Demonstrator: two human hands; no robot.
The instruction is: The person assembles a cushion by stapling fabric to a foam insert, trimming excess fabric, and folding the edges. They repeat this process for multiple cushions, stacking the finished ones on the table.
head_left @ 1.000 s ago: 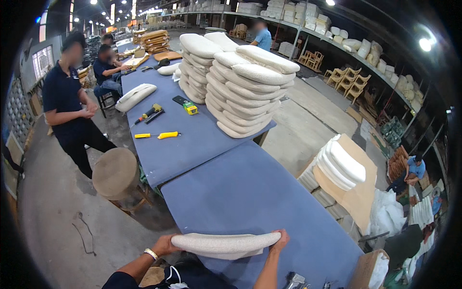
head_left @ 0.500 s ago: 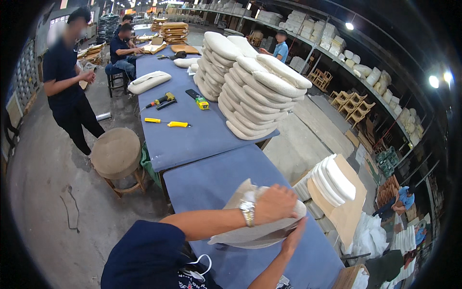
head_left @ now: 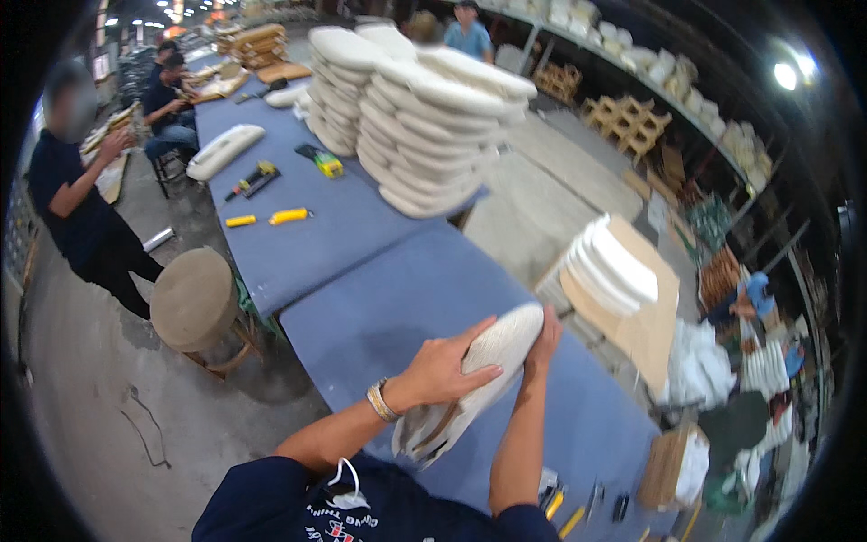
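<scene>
stacked white cushions, round stool

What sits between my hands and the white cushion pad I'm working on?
Nothing visible: the left hand lies flat on the white cushion pad and the right hand grips its far end, both touching it above the blue table.

Premises: an upholstery workshop on a factory floor. Evidence: long blue-covered bench bearing stacked white seat cushions; yellow hand tools laid out; wall shelving stocked with cushions; wooden chair frames; several workers at stations; bare concrete floor.
</scene>
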